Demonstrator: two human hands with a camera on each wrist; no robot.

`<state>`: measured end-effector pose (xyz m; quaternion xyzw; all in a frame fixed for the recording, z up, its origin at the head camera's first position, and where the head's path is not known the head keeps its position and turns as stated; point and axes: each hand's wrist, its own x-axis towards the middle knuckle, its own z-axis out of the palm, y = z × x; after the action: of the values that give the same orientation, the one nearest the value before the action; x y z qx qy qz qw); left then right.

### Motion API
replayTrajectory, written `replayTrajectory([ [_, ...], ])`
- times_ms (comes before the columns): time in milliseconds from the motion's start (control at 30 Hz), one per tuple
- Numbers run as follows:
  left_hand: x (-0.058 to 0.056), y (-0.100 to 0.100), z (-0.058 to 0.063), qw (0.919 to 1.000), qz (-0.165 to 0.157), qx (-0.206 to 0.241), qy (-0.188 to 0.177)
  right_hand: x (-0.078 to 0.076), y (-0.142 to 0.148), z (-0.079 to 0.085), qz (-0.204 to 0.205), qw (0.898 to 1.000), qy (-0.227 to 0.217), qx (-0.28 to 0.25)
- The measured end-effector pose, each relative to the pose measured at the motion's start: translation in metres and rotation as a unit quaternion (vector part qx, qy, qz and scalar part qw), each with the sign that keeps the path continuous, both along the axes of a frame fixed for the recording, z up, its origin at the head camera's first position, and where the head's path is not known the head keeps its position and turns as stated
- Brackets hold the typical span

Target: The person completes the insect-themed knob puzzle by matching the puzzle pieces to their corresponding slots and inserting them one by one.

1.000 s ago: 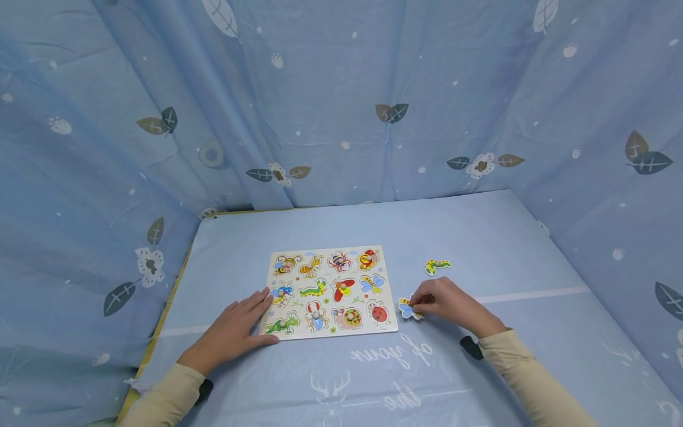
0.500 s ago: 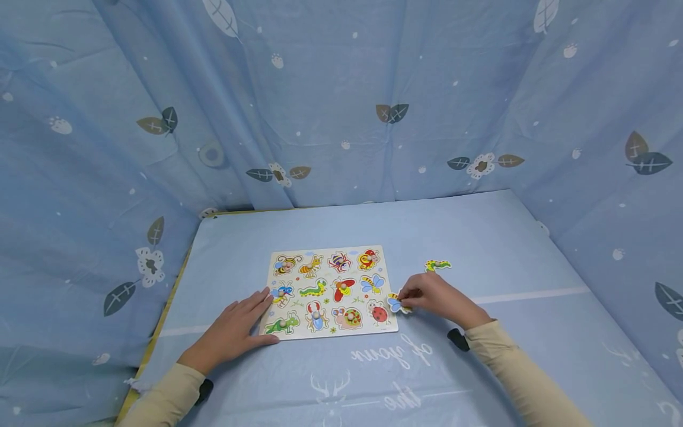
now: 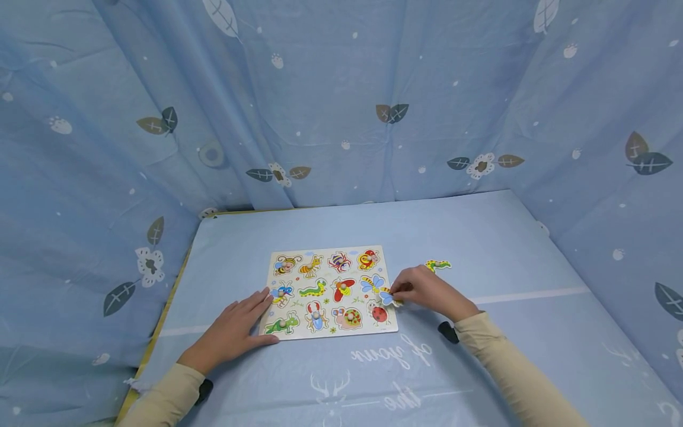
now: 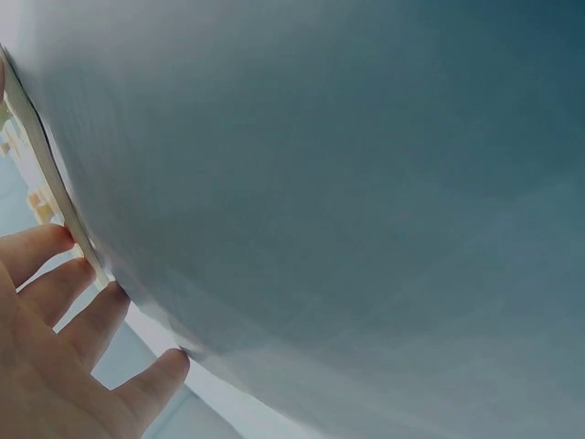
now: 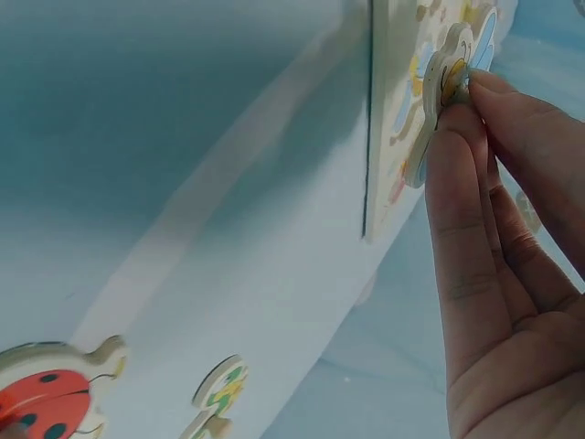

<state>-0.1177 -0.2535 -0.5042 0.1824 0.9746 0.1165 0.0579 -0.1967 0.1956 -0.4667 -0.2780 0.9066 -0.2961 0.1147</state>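
A wooden peg puzzle board [image 3: 325, 302] with insect pictures lies on the cloth. My left hand [image 3: 235, 329] rests at its left edge, fingers spread, thumb by the near corner. With thumb and fingertips my right hand [image 3: 433, 292] pinches a dragonfly puzzle piece [image 3: 387, 296] with blue wings, over the board's right side. Just beyond it is the board's printed dragonfly [image 3: 372, 283]. In the right wrist view, the held dragonfly piece [image 5: 446, 87] is tilted and apart from the board's face.
A caterpillar piece [image 3: 439, 264] lies right of the board, partly hidden by the right hand. A ladybug piece [image 5: 46, 393] shows on the cloth in the right wrist view; the head view does not show it. Blue curtains [image 3: 341, 118] hang behind the table.
My right hand has carried the dragonfly piece leftward from the cloth to over the board's right edge. My left hand and the board have stayed put.
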Motion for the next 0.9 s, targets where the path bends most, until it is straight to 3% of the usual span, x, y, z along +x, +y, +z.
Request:
replayTrajectory([
  [900, -0.001, 0.000, 0.001, 1.0000, -0.001, 0.003, -0.007, -0.024, -0.030, 0.000, 0.016, 1.000, 0.012, 0.019],
])
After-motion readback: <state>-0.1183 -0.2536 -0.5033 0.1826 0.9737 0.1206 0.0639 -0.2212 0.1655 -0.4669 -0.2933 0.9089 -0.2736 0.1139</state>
